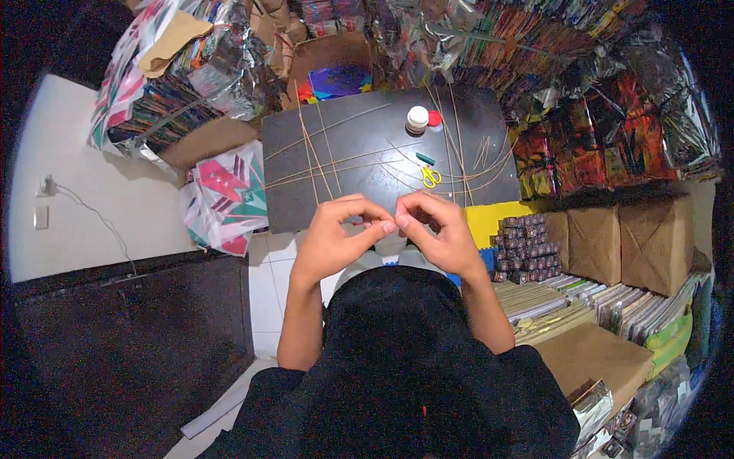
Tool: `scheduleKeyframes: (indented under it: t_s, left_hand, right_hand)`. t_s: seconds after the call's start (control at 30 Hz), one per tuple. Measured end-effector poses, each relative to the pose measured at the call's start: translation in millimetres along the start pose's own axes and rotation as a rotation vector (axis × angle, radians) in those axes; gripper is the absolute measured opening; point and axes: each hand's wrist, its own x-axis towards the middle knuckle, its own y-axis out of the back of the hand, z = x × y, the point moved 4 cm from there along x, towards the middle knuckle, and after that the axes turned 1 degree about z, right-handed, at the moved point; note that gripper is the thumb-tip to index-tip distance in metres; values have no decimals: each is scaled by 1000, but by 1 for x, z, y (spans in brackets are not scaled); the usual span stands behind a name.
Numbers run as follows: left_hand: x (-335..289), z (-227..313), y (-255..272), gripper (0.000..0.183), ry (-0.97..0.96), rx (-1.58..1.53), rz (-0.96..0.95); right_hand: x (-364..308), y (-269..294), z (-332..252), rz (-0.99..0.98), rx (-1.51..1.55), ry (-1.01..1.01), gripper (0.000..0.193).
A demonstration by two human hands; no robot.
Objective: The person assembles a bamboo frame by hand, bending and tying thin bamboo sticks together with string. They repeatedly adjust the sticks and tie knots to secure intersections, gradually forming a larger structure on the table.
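My left hand [340,237] and my right hand [440,237] meet fingertip to fingertip just off the near edge of a dark table [284,218]. Thumb and forefinger of each are pinched together; anything between them is too small to make out. Beyond the hands lie thin tan sticks [329,163], some long and crossing, with several short pieces [482,151] at the right. Yellow-handled scissors [431,177] rest past my right hand, beside a small dark green object [425,159]. Farther back stands a white-topped small jar [417,119] next to a red round lid [434,118].
Tall bundles of colourful printed sheets [183,92] crowd the back and left. At right are stacked small dark boxes [526,249], brown-wrapped packages [650,245] and rows of flat packs [627,306]. A printed plastic sheet [225,195] hangs by the table's left edge.
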Motion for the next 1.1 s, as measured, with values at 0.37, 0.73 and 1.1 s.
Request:
scheduleKeyframes:
  t_s: [0.37, 0.73, 1.1]
  left_hand:
    - [-14, -87, -12, 24, 66, 89, 189]
    - [-34, -304, 21, 19, 636, 322, 413]
    - [0, -319, 24, 17, 800, 620, 501]
  right_hand:
    - [4, 24, 12, 59, -42, -94, 9]
    - [6, 26, 23, 17, -101, -142, 8]
    - [-1, 15, 32, -67, -149, -165, 10]
